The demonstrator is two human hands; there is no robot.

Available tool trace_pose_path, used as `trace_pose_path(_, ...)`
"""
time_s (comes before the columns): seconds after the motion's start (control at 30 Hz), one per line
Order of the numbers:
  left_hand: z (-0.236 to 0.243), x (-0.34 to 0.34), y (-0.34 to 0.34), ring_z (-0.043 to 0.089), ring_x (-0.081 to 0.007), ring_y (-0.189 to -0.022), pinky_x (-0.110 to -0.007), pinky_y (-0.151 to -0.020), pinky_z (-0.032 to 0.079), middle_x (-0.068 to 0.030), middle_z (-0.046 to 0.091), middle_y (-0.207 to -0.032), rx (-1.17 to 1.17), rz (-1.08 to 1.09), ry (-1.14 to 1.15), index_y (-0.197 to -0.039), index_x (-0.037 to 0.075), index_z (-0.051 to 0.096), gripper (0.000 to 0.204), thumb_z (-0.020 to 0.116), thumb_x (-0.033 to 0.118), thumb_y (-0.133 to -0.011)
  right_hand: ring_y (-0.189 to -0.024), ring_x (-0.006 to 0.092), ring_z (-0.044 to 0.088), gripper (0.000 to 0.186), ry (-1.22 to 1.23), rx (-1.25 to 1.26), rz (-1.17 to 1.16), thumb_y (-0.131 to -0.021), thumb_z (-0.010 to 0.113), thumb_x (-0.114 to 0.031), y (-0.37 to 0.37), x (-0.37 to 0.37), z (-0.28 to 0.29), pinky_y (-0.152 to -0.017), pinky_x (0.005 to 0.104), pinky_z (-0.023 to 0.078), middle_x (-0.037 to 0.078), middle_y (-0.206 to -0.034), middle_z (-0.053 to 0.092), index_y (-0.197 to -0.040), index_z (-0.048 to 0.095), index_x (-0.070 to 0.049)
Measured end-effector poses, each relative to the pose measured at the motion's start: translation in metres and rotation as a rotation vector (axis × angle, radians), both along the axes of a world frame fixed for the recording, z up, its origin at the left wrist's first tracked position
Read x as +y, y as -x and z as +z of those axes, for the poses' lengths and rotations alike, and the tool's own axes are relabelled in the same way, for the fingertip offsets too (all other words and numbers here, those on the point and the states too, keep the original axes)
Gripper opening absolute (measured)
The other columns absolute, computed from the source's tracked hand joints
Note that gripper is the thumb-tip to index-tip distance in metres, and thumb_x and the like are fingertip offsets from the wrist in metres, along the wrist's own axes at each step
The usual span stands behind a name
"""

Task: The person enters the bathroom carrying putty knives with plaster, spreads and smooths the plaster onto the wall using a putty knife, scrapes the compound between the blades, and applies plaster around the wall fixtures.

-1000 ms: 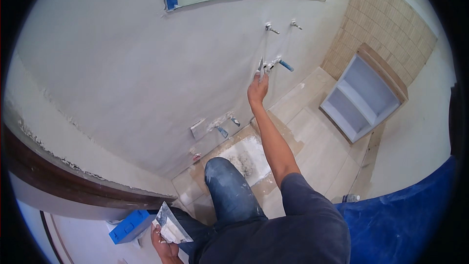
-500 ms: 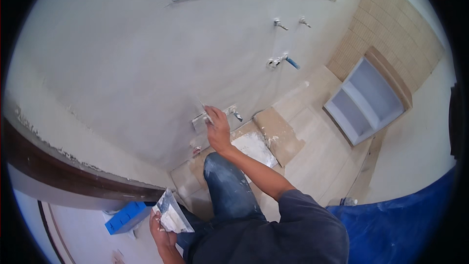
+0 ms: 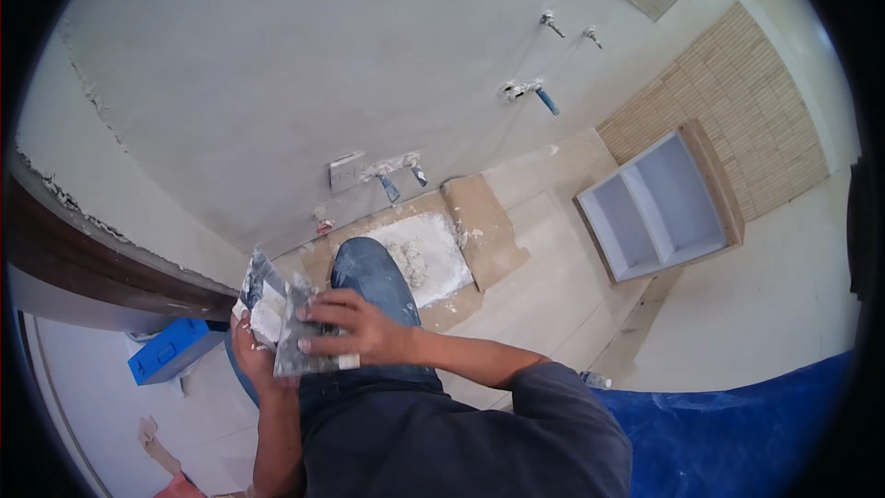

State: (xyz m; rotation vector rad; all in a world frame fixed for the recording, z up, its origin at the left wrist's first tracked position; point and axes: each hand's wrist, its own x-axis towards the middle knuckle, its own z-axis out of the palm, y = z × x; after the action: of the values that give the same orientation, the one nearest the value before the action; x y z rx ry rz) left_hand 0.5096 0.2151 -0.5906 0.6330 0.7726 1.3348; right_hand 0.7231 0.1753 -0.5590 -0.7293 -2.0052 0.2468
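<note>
In front of my body, my left hand (image 3: 253, 355) grips a wide putty knife (image 3: 254, 278) whose blade carries a heap of white putty (image 3: 267, 321). My right hand (image 3: 367, 330) holds a second broad scraper (image 3: 293, 356), its smeared grey blade lying against or just over the first blade. Part of its pale handle sticks out below the fingers. Several of my right fingers are stretched across the back of this blade. Ahead, the grey plastered wall (image 3: 221, 83) has a square white box (image 3: 347, 171) set low in it.
By my knee, cardboard (image 3: 489, 232) and a patch of white powder (image 3: 429, 254) cover part of the floor. Capped blue pipe stubs (image 3: 548, 100) jut from the wall. A shelf unit (image 3: 656, 214) stands right, a blue sheet (image 3: 737, 433) lower right, a blue case (image 3: 168, 350) left.
My right hand has come away from the low wall, down and left, bringing its scraper to the putty knife in my left hand. My left hand has risen; the view has shifted.
</note>
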Motion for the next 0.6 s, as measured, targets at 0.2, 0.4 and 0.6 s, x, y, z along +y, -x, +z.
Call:
trace_pose_path(0.2,0.030,-0.011,0.012,0.064,-0.0256,-0.119,-0.042,-0.103,0.051,-0.0123,0.063,-0.130,-0.115,0.136,0.085,-0.138,0.001,0.051,0.039,0.046,0.020,-0.104,-0.125,0.0405,0.054,0.059,0.225,-0.257,-0.156,-0.083,0.058,0.008,-0.028,0.019,-0.043,-0.107,0.0448,0.047,0.018,-0.143,0.056,-0.138,0.065,-0.015)
trace_pose_path(0.4,0.020,0.007,0.038,0.064,-0.0219,-0.119,-0.040,-0.103,0.051,-0.0093,0.066,-0.126,-0.057,-0.101,-0.010,-0.135,0.003,0.056,0.035,0.047,0.019,-0.106,-0.115,0.0330,0.067,0.034,0.892,0.648,-0.276,-0.108,0.050,-0.021,-0.043,0.020,-0.079,-0.099,0.0493,0.055,0.012,-0.132,0.065,-0.138,0.055,-0.005)
trace_pose_path(0.6,0.044,0.015,0.026,0.067,-0.0204,-0.114,-0.037,-0.099,0.054,-0.0092,0.066,-0.126,-0.055,-0.135,0.151,-0.137,0.002,0.054,0.036,0.049,0.020,-0.106,-0.128,0.0374,0.061,0.053,1.412,1.496,0.528,-0.109,0.047,-0.041,-0.038,0.025,-0.030,-0.096,0.0621,0.056,0.014,-0.147,0.056,-0.153,0.043,-0.013)
